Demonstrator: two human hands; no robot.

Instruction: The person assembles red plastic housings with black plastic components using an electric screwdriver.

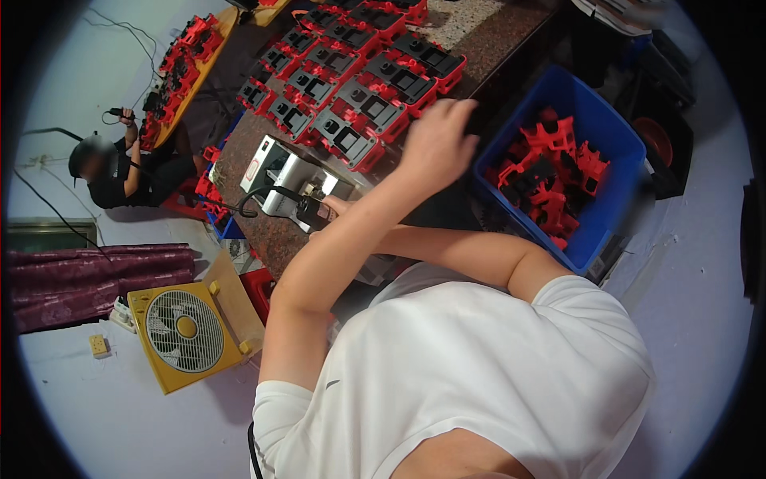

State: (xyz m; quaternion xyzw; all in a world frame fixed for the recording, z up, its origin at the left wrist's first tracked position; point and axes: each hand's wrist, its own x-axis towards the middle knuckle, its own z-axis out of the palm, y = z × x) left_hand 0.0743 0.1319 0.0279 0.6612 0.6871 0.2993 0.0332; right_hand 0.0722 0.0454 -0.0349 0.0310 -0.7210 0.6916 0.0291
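Observation:
My left hand (443, 145) reaches across to the right, its forearm over my right arm. Its fingers are apart and slightly blurred, with nothing seen in them, between the red-and-black housings (363, 104) and the blue bin (511, 233). Mostly covered by my left forearm, my right hand (335, 209) is closed around a black corded electric screwdriver (311, 212). The tool sits beside a small white-and-silver machine (292, 182) at the table's near edge; its tip cannot be made out. The housings stand in several rows just beyond the machine.
Jumbled red and black parts (550, 172) lie in the blue bin at my right. The speckled stone table (259, 227) stretches ahead. At the far left a co-worker (132, 180) sits by a yellow table with more red parts. A yellow box fan (185, 331) stands at left.

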